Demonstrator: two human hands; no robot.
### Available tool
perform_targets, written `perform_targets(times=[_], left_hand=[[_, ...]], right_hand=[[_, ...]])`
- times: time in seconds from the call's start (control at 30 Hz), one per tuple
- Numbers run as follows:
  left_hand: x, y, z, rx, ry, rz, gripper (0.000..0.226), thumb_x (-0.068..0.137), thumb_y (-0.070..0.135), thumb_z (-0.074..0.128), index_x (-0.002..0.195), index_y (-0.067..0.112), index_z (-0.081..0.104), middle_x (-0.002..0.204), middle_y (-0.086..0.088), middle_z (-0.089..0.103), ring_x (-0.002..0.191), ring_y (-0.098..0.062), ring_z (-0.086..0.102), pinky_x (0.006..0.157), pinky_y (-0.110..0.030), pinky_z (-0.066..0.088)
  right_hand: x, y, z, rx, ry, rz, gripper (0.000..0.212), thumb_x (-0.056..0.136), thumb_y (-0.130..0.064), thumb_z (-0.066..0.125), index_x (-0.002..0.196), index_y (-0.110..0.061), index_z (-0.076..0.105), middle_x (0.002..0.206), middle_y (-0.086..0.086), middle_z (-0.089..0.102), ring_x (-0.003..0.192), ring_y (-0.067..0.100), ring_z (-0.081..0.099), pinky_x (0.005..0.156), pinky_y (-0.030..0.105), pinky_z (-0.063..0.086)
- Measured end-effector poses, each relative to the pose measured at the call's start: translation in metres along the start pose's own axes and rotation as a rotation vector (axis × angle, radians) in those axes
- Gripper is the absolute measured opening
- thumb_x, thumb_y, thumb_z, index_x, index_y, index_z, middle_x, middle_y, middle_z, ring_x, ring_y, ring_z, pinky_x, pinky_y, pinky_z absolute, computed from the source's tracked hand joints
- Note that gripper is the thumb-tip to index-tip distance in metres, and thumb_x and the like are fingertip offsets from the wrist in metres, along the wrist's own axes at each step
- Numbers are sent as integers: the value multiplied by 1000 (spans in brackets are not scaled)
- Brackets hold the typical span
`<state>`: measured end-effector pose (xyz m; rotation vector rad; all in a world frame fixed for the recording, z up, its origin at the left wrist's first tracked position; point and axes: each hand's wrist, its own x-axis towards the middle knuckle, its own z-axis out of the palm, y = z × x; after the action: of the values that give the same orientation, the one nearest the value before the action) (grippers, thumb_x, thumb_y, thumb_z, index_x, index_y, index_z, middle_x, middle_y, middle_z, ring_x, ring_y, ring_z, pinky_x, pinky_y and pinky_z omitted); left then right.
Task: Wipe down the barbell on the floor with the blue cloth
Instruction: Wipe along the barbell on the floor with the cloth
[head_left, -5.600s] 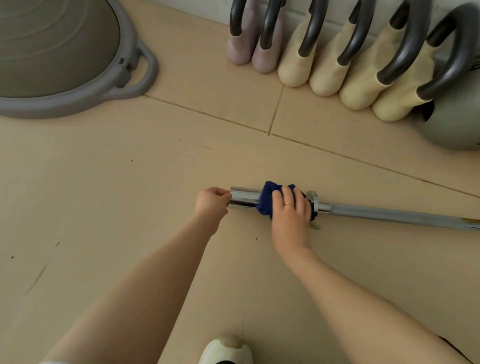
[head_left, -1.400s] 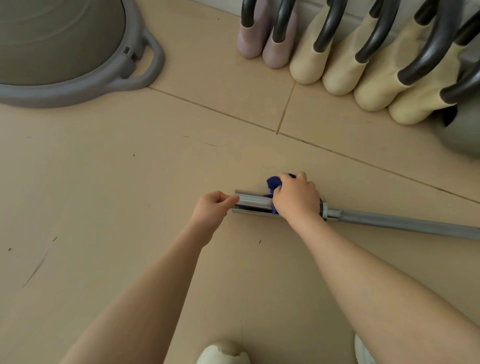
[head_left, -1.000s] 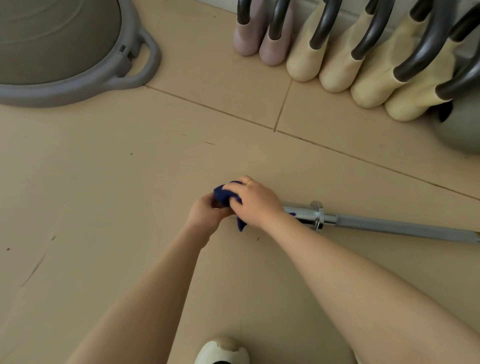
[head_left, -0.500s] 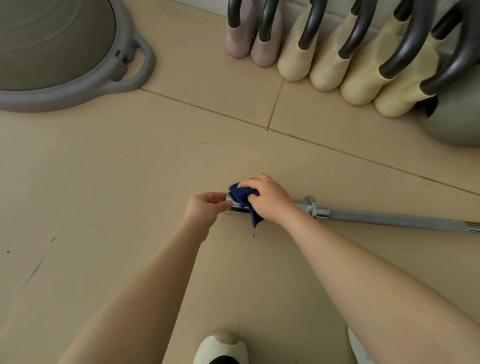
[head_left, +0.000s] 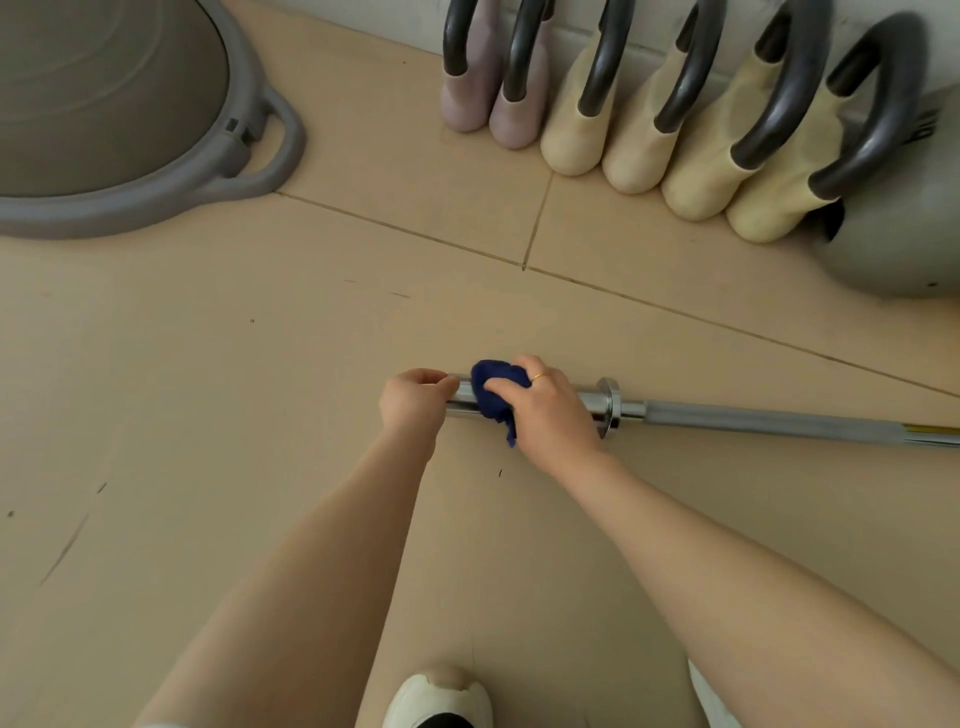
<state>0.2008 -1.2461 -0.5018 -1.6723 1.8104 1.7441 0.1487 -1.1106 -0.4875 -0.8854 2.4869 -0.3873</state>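
A chrome barbell (head_left: 753, 422) lies on the beige floor, running from the centre to the right edge, with a collar (head_left: 609, 405) near its left sleeve. My left hand (head_left: 413, 402) grips the very end of the sleeve. My right hand (head_left: 548, 413) holds the dark blue cloth (head_left: 493, 397) bunched around the sleeve, between my left hand and the collar. A corner of the cloth hangs below the bar. The sleeve under both hands is mostly hidden.
A grey balance trainer (head_left: 130, 114) sits at the upper left. A row of kettlebells (head_left: 649, 119) stands along the wall at the top, with a grey ball (head_left: 893, 228) at the right. My white shoe (head_left: 441, 699) is at the bottom.
Over the last second my right hand slid the cloth along the sleeve from its left end toward the collar. My left hand kept its hold on the bar's end.
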Motion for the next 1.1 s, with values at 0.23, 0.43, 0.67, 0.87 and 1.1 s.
perform_targets(times=[0.23,0.43,0.67,0.87,1.1], left_hand=[[-12,-11,-14,-267,-149,-78,25,98,24,39,110,15,59,98,2,65,94,-15,59,87,-28,44],[-13,-18,-17,-352,-276,-78,51,100,42,24,124,13,57,122,1,62,117,-12,53,108,-30,34],[-4,-18,-19,-419,-395,-78,66,98,52,13,132,10,51,131,-6,58,125,-18,50,114,-36,30],[-9,-2,-11,-365,-329,-69,61,98,53,15,139,16,41,142,2,45,135,-11,36,113,-31,22],[-3,9,-7,-334,-339,-27,63,98,53,12,141,15,39,144,3,44,135,-11,36,107,-33,31]], right_hand=[[6,24,4,18,190,431,27,88,-19,45,113,-15,52,120,10,46,111,33,43,84,37,37],[8,-47,26,38,113,6,47,87,0,46,132,-12,43,144,17,29,130,36,28,106,36,27],[0,-23,34,-98,112,-248,52,76,5,54,123,-17,59,134,17,50,121,39,48,96,45,47],[-12,50,11,-495,144,-498,46,75,-10,37,100,-26,73,115,9,68,103,33,64,84,44,53],[-15,43,8,-238,198,-31,59,58,10,75,112,-12,65,124,22,57,109,45,55,83,48,51]])
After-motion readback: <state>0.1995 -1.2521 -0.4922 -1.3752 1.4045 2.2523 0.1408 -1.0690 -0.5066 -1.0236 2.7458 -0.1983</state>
